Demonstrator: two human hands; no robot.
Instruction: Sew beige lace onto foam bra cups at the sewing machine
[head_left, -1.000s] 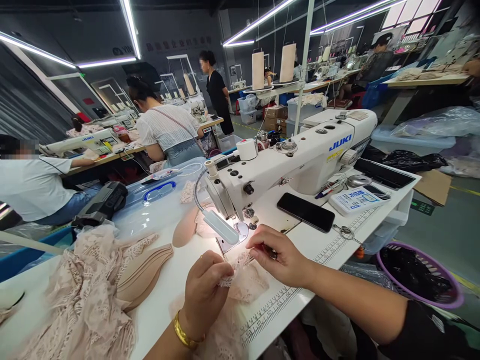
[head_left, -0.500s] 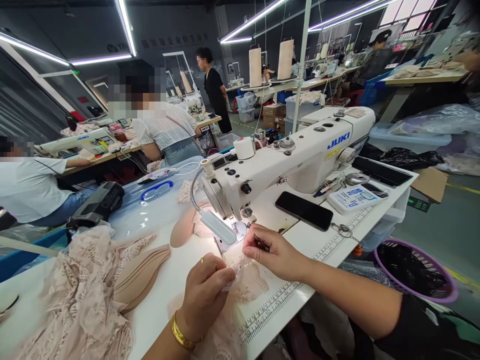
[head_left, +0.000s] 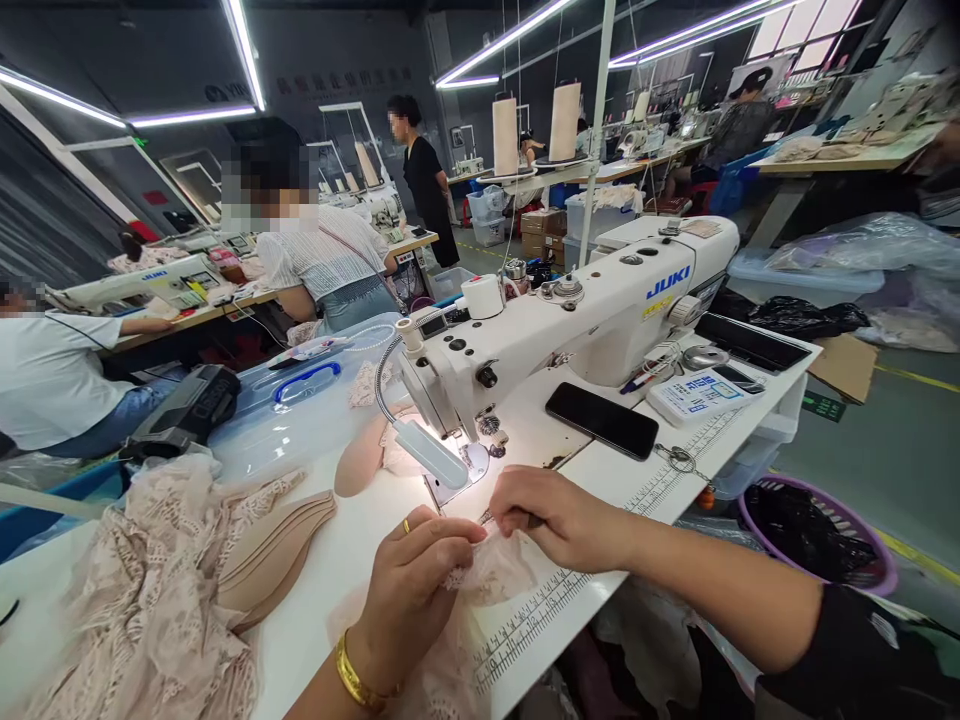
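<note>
Two bare hands at work on a piece of lace cloth (head_left: pixel 499 572) beside a sewing machine (head_left: pixel 577 320). The chief change is in spacing: a second ago a stretch of lace edge spans the gap between the hands, whereas now the fingertips almost meet. The left hand (head_left: pixel 421 572) is closed in a pinch on the lace, its forefinger now reaching farther toward the other hand. The right hand (head_left: pixel 559 515) is curled nearly shut at the upper edge of the cloth; a small dark item (head_left: pixel 534 521) shows within the curl, too little exposed to identify. Whether these fingers also grip the lace cannot be told. For the handling, the closer spacing suggests attention to one short part of the edge rather than a length held out.

The lace lies at the near edge of the table (head_left: pixel 311 610), partly over the printed ruler (head_left: pixel 529 622), in front of the needle area and apart from it. The lamp (head_left: pixel 431 455) lights the machine's plate. The phone (head_left: pixel 602 420), the stacked cups (head_left: pixel 274 560) and the lace heap (head_left: pixel 157 590) keep their places on the tabletop.
</note>
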